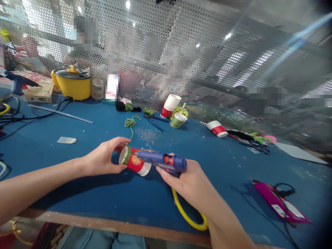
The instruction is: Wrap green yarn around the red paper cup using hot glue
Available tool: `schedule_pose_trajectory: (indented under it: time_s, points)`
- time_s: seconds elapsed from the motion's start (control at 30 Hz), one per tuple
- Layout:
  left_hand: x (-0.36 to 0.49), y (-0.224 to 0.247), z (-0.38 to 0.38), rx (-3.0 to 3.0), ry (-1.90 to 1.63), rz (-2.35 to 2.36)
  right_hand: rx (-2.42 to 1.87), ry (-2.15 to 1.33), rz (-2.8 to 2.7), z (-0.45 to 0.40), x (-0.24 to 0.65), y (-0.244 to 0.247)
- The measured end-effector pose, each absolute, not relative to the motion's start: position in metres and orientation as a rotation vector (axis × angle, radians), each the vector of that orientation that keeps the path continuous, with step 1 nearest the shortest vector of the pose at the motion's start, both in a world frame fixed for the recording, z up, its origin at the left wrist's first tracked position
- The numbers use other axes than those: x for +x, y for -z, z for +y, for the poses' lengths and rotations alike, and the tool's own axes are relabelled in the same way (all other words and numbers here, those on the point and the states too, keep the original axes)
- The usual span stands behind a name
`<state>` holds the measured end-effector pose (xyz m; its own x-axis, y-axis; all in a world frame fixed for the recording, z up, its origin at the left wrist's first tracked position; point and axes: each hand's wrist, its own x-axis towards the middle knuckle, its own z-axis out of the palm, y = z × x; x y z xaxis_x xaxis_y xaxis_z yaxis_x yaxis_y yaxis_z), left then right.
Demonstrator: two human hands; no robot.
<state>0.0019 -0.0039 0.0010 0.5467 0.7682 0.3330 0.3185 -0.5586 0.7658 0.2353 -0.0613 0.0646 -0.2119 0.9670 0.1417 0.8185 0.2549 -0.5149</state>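
My left hand grips a red and white paper cup near its bottom end, the cup tipped on its side. Green yarn is wound round that end, and a strand trails back to a loose tangle of green yarn on the table. In my right hand is a blue hot glue gun, its nozzle close to the wrapped part of the cup. Whether the nozzle touches the cup I cannot tell. A yellow cord curves below the gun's handle.
A yellow electric pot and another blue glue gun stand back left. Stacked paper cups, a green-wrapped cup and a lying cup are farther back. Scissors and a purple packet lie right. A perforated metal screen borders the table.
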Motion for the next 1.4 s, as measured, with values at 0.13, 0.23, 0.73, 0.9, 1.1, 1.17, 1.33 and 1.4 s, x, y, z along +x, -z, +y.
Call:
schedule_pose_trajectory:
  time_s: [0.13,0.23,0.73,0.9,1.1,1.17,1.33,1.4]
  points:
    - [0.002,0.002,-0.004,2.223,-0.931,0.833,-1.628,-0.463,-2.079,-0.057,0.234,-0.066]
    - [0.001,0.005,-0.004,2.261,-0.944,0.816,-1.616,-0.464,-2.068,-0.056,0.231,-0.068]
    - [0.004,-0.004,-0.005,1.991,-0.879,0.889,-1.59,-0.587,-2.116,-0.068,0.232,-0.07]
    - [0.005,-0.004,-0.004,1.943,-0.859,0.924,-1.597,-0.617,-2.139,-0.07,0.227,-0.075]
    - [0.004,-0.004,-0.005,1.979,-0.866,0.906,-1.599,-0.608,-2.119,-0.069,0.231,-0.072]
    - [0.003,-0.003,-0.004,2.022,-0.872,0.865,-1.605,-0.599,-2.095,-0.068,0.235,-0.07]
    - [0.001,-0.002,-0.003,2.129,-0.886,0.774,-1.64,-0.573,-2.077,-0.064,0.239,-0.067]
    - [0.001,-0.002,-0.003,2.155,-0.897,0.751,-1.639,-0.55,-2.077,-0.063,0.238,-0.067]
